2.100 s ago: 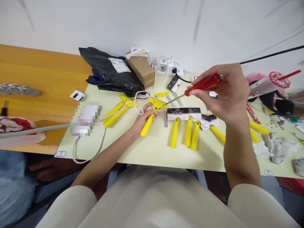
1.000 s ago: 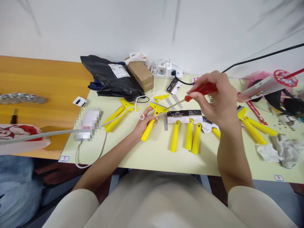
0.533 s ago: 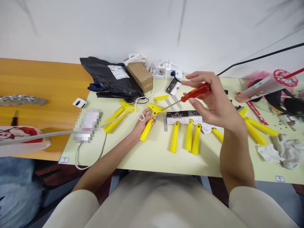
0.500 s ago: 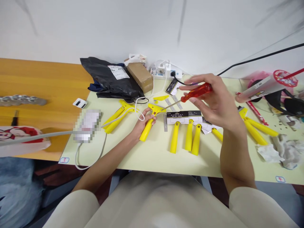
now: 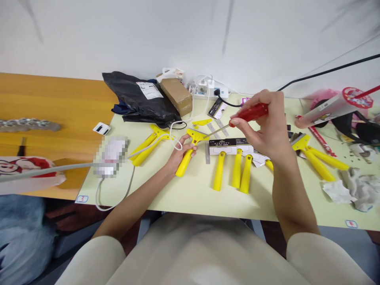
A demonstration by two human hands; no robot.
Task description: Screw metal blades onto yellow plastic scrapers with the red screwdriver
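My left hand (image 5: 177,158) is closed around a yellow scraper (image 5: 184,161), just below its wide head. My right hand (image 5: 268,124) grips a screwdriver (image 5: 252,113) by its red handle. The screwdriver's metal shaft slants down to the left, and its tip meets the right side of the scraper's head. Behind the scraper lie a loose yellow head piece (image 5: 202,122) and thin metal blades (image 5: 214,130). To the right, several yellow handles (image 5: 219,174) lie partly under black-and-white packaging cards (image 5: 230,146).
More yellow scrapers lie to the left (image 5: 147,148) and right (image 5: 317,160). A black plastic parcel (image 5: 142,103), a cardboard box (image 5: 177,97) and a power strip (image 5: 202,89) line the wall. White cable (image 5: 175,130) loops near my left hand. Crumpled paper (image 5: 337,192) lies at the right.
My right hand has turned, its fingers now wrapped more tightly around the screwdriver handle. The tip stays at the scraper's head. My left hand holds the scraper in nearly the same place.
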